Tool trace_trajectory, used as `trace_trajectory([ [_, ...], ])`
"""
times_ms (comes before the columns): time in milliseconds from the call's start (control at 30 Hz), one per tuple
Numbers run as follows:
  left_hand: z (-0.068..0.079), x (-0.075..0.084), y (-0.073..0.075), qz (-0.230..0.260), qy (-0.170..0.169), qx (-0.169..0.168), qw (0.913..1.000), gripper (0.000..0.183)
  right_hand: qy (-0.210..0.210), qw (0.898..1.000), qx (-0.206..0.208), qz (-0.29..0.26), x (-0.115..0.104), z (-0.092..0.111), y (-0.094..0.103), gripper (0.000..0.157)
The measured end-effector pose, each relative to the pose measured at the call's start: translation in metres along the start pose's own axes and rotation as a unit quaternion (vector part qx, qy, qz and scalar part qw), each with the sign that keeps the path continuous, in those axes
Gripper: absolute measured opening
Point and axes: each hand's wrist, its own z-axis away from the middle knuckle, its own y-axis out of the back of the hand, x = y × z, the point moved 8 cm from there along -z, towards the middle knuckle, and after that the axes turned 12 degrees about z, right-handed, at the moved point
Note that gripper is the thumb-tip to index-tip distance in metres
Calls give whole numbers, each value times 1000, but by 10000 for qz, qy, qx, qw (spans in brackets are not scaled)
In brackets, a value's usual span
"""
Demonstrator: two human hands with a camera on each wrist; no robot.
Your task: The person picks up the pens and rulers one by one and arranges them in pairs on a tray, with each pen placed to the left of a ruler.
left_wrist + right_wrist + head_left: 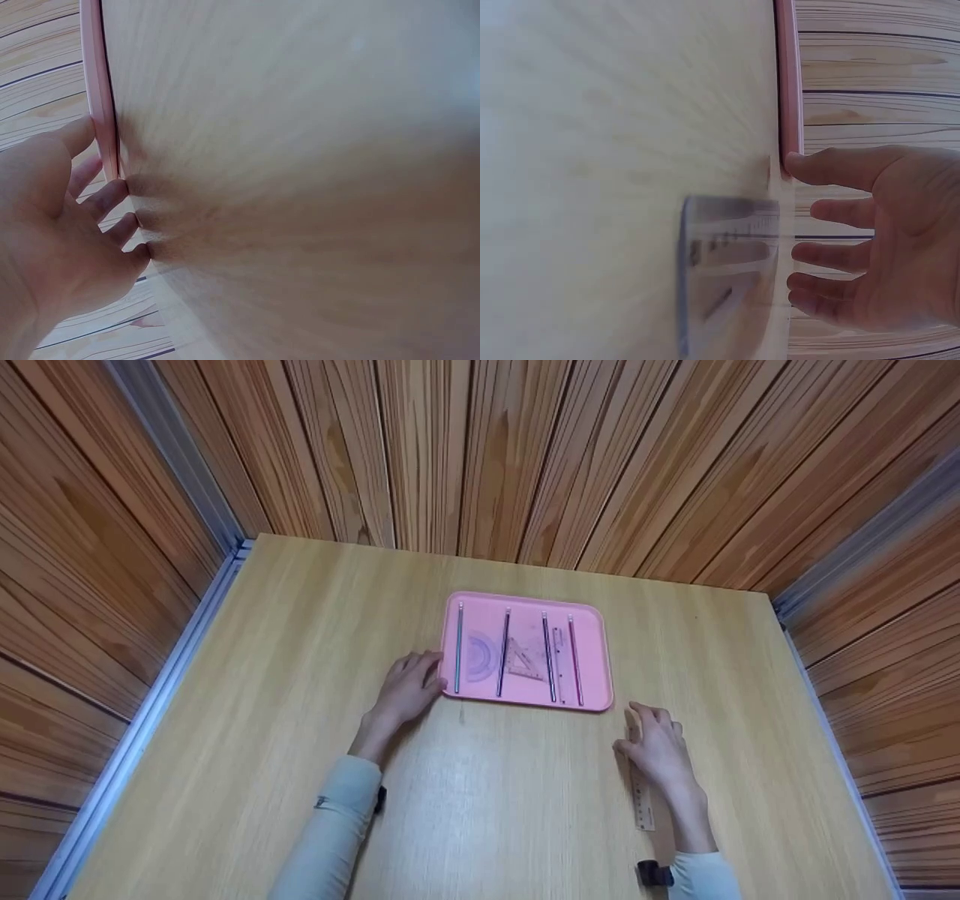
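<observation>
My left hand (407,685) rests against the left side of a pink tray (602,660), its thumb at the rim in the left wrist view. Inside the tray lie several pencils (503,652), a clear protractor (480,657), a clear set square (523,661) and a narrow clear ruler (561,666). To the right, my right hand (661,750) hovers over another transparent ruler (643,802) on the table, fingers spread loosely and holding nothing. In the right wrist view this ruler (727,240) lies apart from the fingertips.
The wooden table (495,810) extends all round the tray. Wood-plank walls (502,465) stand at its back and sides, with metal strips (157,727) along the edges. Black wrist bands (655,874) sit by the sleeves.
</observation>
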Motion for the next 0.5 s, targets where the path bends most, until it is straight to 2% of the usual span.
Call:
trace_trajectory([
  [500, 3, 0, 0, 52, -63, 31, 10000, 54, -27, 10000, -11, 8, 8, 17, -5, 73],
])
